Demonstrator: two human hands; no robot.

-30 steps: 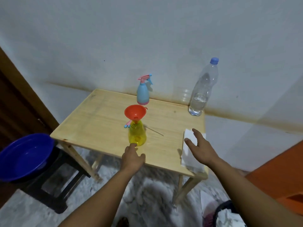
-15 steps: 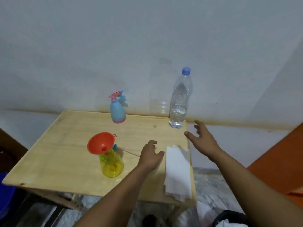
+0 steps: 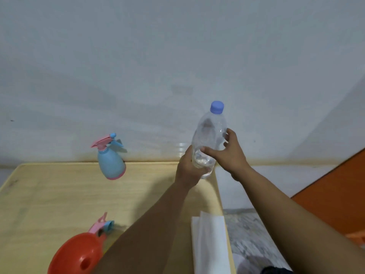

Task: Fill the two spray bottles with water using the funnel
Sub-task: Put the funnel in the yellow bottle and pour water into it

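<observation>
An orange plastic funnel (image 3: 77, 256) is seen nearest, at the bottom edge, well short of both hands; behind it a pink-and-blue spray head (image 3: 101, 226) is visible, the bottle beneath being hidden. A folded white paper towel (image 3: 210, 242) is laid on the pale wooden tabletop (image 3: 59, 196), below the right forearm. Farther out, a clear plastic water bottle with a blue cap (image 3: 209, 133) is held upright. Its lower part, where a little water is seen, is gripped by the left hand (image 3: 189, 171); the right hand (image 3: 231, 153) is curled round its middle. A blue spray bottle with pink trigger (image 3: 111, 161) stands left of the fingers, by the wall.
</observation>
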